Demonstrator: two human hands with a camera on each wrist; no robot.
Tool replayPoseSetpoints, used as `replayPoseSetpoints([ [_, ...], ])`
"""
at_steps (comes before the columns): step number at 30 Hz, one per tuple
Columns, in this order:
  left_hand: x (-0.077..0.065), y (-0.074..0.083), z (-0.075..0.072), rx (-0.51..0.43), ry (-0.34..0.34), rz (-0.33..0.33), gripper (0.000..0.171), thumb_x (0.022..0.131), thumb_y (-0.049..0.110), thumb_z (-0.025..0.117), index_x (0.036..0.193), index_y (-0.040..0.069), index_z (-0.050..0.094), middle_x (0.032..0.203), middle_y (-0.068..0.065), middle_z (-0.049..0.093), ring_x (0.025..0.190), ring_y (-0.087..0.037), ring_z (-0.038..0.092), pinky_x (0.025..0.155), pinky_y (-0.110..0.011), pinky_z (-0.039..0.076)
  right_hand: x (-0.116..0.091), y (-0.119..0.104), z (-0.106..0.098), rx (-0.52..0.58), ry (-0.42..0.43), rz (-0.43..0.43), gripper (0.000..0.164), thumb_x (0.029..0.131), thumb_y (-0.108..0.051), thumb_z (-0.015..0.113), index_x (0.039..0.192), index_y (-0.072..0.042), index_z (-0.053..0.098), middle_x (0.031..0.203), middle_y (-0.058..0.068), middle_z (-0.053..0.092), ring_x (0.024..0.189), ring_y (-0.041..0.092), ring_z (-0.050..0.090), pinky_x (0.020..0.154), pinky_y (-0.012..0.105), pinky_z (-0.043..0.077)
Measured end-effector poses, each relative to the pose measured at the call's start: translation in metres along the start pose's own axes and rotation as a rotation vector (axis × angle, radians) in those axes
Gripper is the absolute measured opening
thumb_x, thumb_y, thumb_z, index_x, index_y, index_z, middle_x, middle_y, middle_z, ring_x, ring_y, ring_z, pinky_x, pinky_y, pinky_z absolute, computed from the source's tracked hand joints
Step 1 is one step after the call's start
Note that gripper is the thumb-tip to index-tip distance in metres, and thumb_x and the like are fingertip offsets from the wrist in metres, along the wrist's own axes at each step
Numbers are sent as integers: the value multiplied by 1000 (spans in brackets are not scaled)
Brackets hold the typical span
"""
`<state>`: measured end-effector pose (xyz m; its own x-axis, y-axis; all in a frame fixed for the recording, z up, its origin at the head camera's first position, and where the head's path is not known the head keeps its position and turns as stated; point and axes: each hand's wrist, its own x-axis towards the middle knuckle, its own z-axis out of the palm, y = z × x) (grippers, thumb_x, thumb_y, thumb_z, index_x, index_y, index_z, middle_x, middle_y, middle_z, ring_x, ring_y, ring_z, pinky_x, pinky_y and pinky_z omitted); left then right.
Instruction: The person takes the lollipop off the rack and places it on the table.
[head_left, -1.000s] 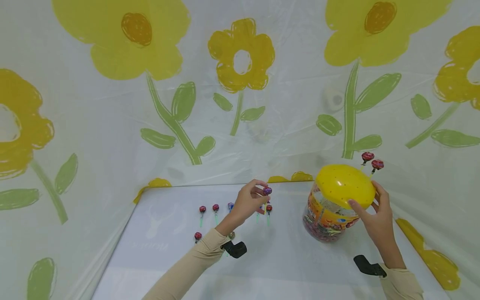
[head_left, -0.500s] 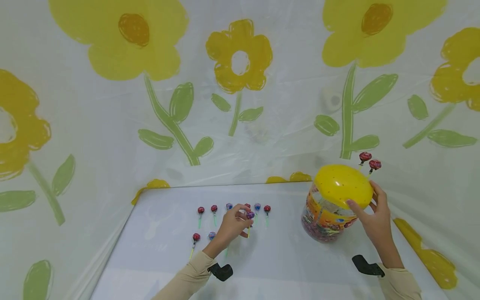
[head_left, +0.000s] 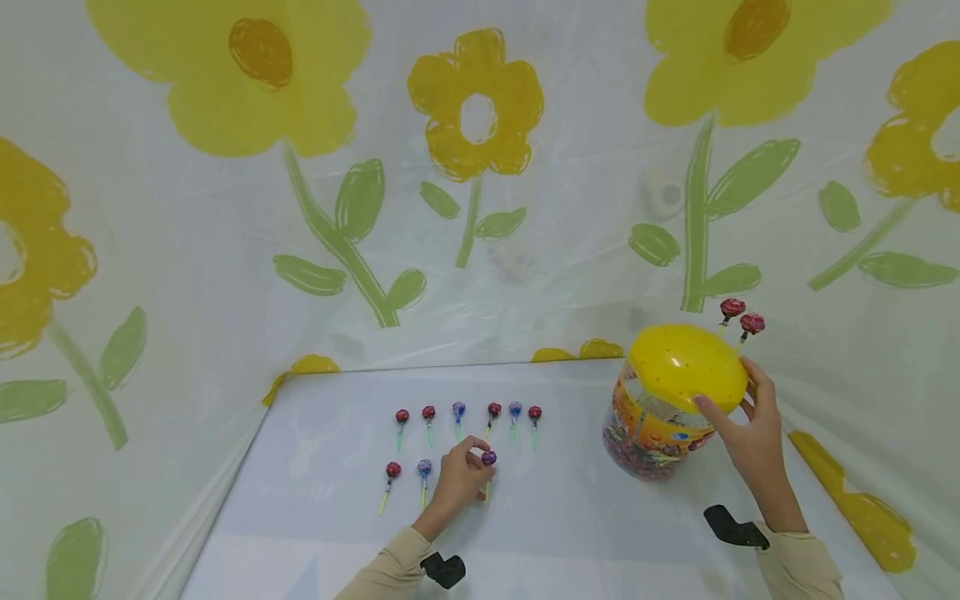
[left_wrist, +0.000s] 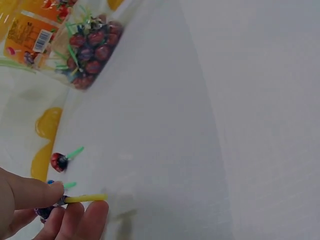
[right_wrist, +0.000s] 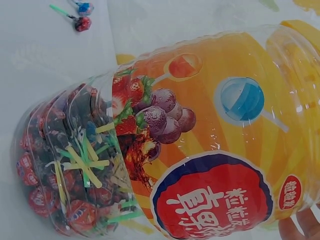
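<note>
In the head view my left hand (head_left: 457, 482) pinches a purple-wrapped lollipop (head_left: 489, 458) low over the white table, its yellow stick pointing toward me. The left wrist view shows thumb and fingers closed around the neck of that lollipop, the yellow stick (left_wrist: 86, 198) jutting out. My right hand (head_left: 759, 429) grips the edge of the yellow domed lid (head_left: 686, 367) on a clear candy jar (head_left: 647, 433), which leans to the right. Inside the jar, in the right wrist view, lie many wrapped lollipops (right_wrist: 60, 175); the right fingertips (right_wrist: 307, 222) show beside its top.
A back row of lollipops begins with a red one (head_left: 402, 416) and ends with another red one (head_left: 535, 412). Nearer me lie a red lollipop (head_left: 393, 471) and a blue one (head_left: 424, 469). Two red lollipops (head_left: 752, 323) stick up behind the lid. A flowered curtain (head_left: 570, 275) backs the table.
My left hand has carried the purple lollipop left and toward me, from over the back row down to the nearer row. The right hand keeps its grip on the lid.
</note>
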<state>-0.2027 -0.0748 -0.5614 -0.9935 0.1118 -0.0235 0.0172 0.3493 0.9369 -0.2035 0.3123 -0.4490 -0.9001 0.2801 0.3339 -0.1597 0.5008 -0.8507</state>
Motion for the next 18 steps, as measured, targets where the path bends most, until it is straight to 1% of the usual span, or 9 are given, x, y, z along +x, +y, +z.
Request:
replayPoseSetpoints([
  [2,-1,-5,4,37,17,18,26,81,-2,69,104,1,58,70,-5,56,46,-12,54,40,-27,50,0,0,0,3,4,-5,78,89,-20,66,150,-18,18,152,8,23,135,25,25,105,14,26],
  [4,-2,-8,7,96,38,37,25,80,-3,70,102,1,59,68,-3,55,46,-9,51,40,-23,46,0,0,0,5,7,-10,77,89,-20,66,150,-18,19,151,8,24,135,24,25,105,14,26],
  [7,-5,-8,10,176,59,61,24,78,-5,70,99,-1,61,64,-1,53,47,-6,47,40,-20,41,0,0,1,7,7,-10,78,89,-20,66,150,-18,19,151,8,23,135,25,25,105,15,26],
  [8,-5,-7,10,189,59,64,24,77,-6,70,99,-2,61,64,-1,52,47,-6,46,40,-20,41,0,0,1,6,7,-11,78,89,-20,66,150,-19,19,152,7,23,135,25,25,105,14,27],
  [10,-6,-5,11,191,50,57,24,77,-7,69,100,-4,61,64,-2,52,46,-6,46,39,-20,41,0,0,0,6,9,-10,78,89,-20,66,150,-19,19,152,7,23,135,24,25,103,12,27],
  [14,-7,-3,10,161,26,20,26,79,-7,68,103,-6,59,65,-4,51,40,-8,48,36,-22,43,0,1,0,8,13,-8,78,89,-21,67,150,-20,19,151,6,24,135,23,25,105,14,27],
  [18,-7,-3,10,188,19,5,30,79,-4,70,106,-7,57,64,-3,50,37,-8,47,35,-22,42,0,1,0,9,10,0,79,88,-21,67,150,-20,19,152,6,23,135,24,25,107,19,27],
])
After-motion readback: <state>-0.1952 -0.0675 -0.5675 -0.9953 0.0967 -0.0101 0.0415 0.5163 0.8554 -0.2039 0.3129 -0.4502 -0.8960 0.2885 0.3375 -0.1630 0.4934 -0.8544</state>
